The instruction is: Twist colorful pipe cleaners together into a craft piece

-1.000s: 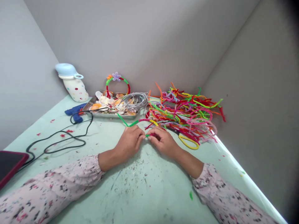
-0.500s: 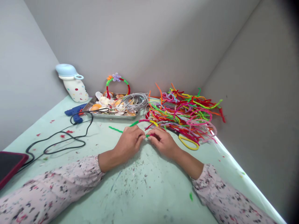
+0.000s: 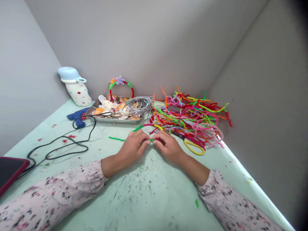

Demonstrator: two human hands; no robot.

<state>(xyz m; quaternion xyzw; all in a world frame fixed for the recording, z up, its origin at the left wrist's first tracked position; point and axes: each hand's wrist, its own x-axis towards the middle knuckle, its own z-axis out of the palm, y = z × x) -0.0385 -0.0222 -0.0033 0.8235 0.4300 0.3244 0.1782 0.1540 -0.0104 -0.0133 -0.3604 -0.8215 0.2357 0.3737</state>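
Both hands meet over the middle of the table, fingertips nearly touching. My left hand (image 3: 135, 145) pinches a green pipe cleaner (image 3: 116, 139), whose loose end sticks out to the left. My right hand (image 3: 169, 145) is closed on the red and green part of a wrapped band. That band (image 3: 148, 124) arches behind the hands in green, dark pink and yellow. Between the fingertips a short green piece shows; the rest of the grip is hidden by the fingers.
Behind are a metal tray (image 3: 115, 120) of shells with a wire coil and a decorated hoop (image 3: 133, 91), and a pipe cleaner pile (image 3: 187, 112). Yellow-handled scissors (image 3: 194, 147) lie right. Left are a bottle (image 3: 78, 93), blue glue gun (image 3: 79, 117), black cord (image 3: 57, 138) and dark device (image 3: 12, 171).
The loose end of the green pipe cleaner has swung lower and a little further left. Both hands keep nearly the same place and grip.
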